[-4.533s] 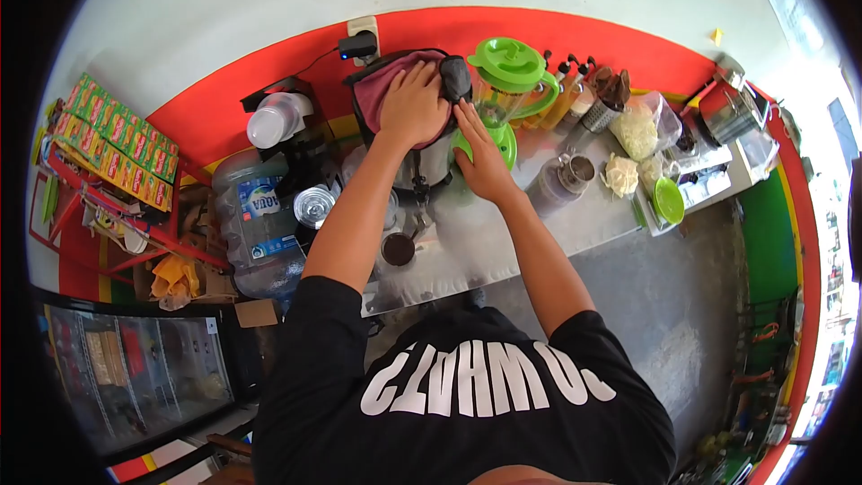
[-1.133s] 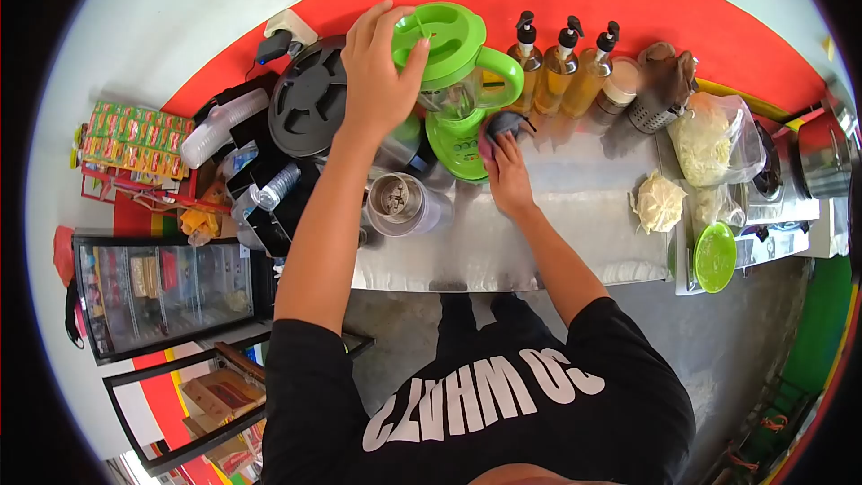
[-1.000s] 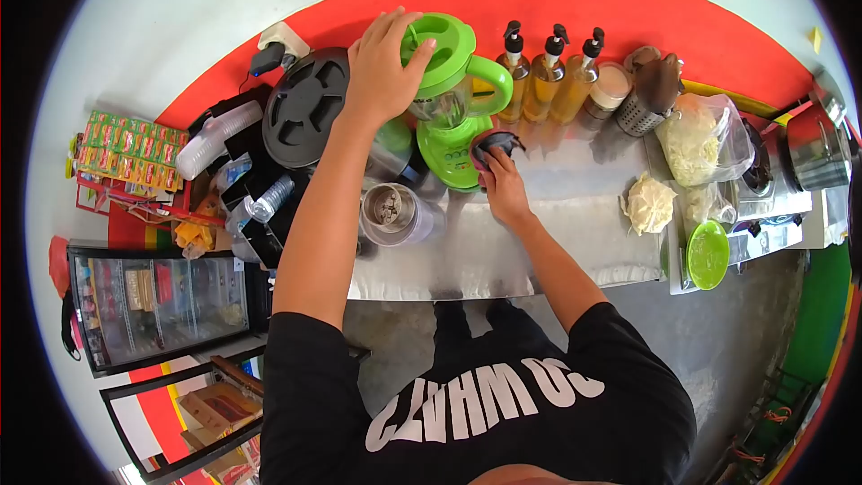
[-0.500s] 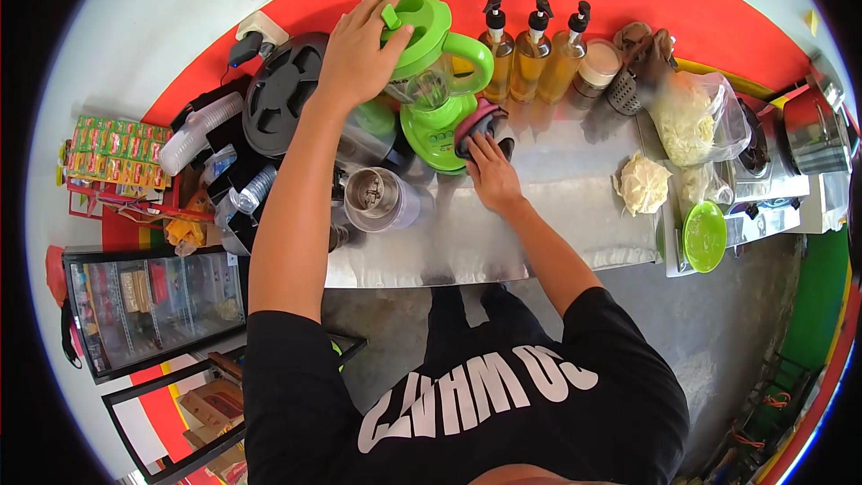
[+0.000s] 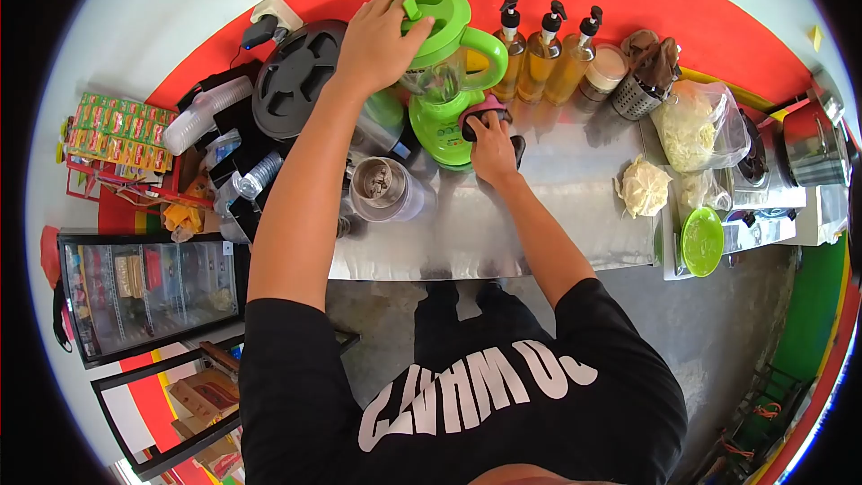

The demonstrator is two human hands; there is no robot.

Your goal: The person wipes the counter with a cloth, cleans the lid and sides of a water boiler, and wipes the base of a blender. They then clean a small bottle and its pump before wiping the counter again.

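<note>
Left hand [image 5: 382, 40] clamped on blender lid [image 5: 437, 22]; right hand [image 5: 493, 145] presses cloth [image 5: 483, 112] to blender base [image 5: 442, 133]. Wiping underway near surface [image 5: 557, 216] back edge; remainder unwiped.

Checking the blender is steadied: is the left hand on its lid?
Yes, the left hand rests on the blender lid.

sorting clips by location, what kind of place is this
Probably a small drink or snack stall: a green blender on a metal counter, three pump bottles of syrup by the wall, and stacked plastic cups nearby.
</note>
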